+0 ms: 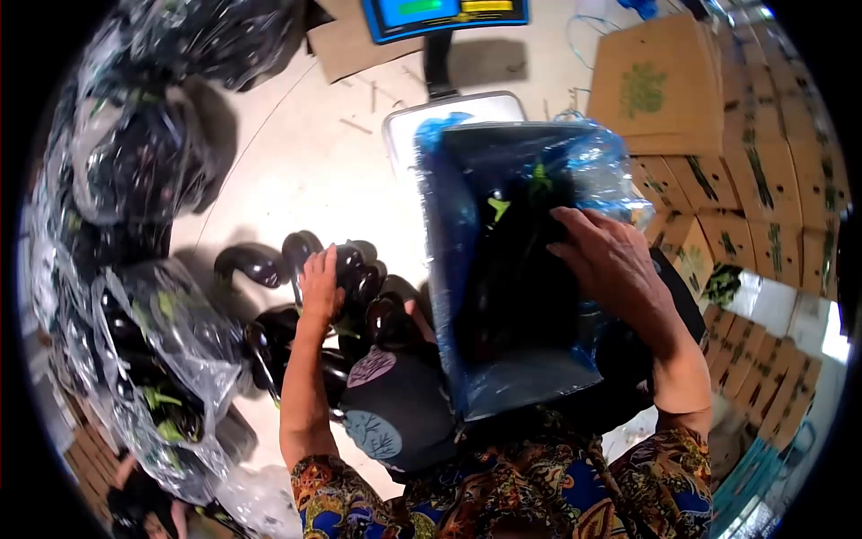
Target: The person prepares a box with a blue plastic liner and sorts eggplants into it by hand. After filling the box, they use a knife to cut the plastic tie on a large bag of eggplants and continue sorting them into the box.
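Observation:
Dark eggplants (247, 265) lie in a loose pile on the pale floor. My left hand (320, 283) rests on one of them, fingers stretched forward. In front of me a crate (525, 377) lined with blue plastic film stands on the white platform of a scale (498, 106). Inside it are dark eggplants (516, 269), two with green caps showing. My right hand (606, 256) reaches over the crate's right side, fingers bent down onto the dark contents. What its fingertips touch is too dark to make out.
Clear bags of eggplants (139, 153) line the left side. Stacked cardboard boxes (763, 180) fill the right, with a closed one (655, 85) at the upper right. The scale's display (449, 13) stands beyond the crate. Part of another person (153, 503) shows at the lower left.

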`<state>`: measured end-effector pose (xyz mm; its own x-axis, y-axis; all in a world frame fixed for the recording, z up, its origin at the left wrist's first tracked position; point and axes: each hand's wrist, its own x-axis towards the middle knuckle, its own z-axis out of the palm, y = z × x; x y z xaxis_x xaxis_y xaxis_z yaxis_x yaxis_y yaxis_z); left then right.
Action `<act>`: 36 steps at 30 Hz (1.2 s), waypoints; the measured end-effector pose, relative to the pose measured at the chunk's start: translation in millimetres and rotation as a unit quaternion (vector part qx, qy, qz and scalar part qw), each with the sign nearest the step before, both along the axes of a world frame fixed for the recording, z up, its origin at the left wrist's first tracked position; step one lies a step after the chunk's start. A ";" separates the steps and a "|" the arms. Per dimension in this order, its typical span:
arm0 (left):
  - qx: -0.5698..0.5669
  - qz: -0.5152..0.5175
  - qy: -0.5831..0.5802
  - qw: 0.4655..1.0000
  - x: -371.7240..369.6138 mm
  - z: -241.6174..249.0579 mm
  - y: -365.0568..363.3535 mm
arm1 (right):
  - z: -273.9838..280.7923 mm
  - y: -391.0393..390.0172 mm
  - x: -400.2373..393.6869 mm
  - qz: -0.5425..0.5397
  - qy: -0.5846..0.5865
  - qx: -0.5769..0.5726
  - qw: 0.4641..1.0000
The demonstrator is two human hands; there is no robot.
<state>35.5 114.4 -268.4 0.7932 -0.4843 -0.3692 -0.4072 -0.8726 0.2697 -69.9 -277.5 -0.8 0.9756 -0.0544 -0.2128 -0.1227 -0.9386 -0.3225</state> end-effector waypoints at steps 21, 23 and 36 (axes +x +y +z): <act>-0.555 0.309 -0.113 0.764 48.6 240.4 0.2 | 10.8 -14.9 -28.4 0.005 -0.052 0.012 0.999; -0.611 0.229 -0.099 0.751 47.1 267.2 -22.9 | 10.4 -18.5 -27.8 -0.007 -0.036 0.016 0.999; -0.346 -0.231 -0.038 0.909 22.8 316.6 -221.6 | 20.1 -31.4 -40.1 -0.023 -0.083 0.065 0.994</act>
<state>58.2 -107.2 48.2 0.4566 -0.8675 0.1975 -0.7276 -0.2363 0.6441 -110.0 -308.9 19.3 0.9949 -0.0824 -0.0575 -0.0997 -0.8818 -0.4609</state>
